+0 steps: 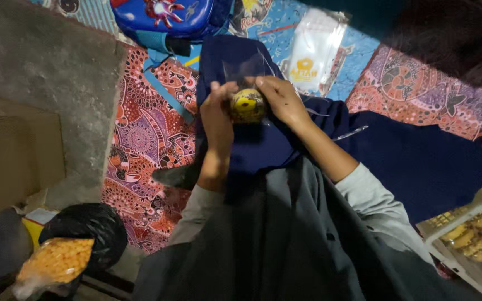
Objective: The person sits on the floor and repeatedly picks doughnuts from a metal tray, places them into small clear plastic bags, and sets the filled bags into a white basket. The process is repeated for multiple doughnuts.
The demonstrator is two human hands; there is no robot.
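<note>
step in hand, by look of it: you're packing small round yellow pastry (247, 105) into clear plastic wrapper (246, 68). left hand (217, 114) and right hand (282, 99) both clenched on it, fingers pinching pastry and wrapper from either side. pastry sits between your fingertips, held up above dark blue cloth (419, 161) on your lap. next move likely calls for steady pinch, film kept taut. white crate (464, 256) with more pastries at your right.
</note>
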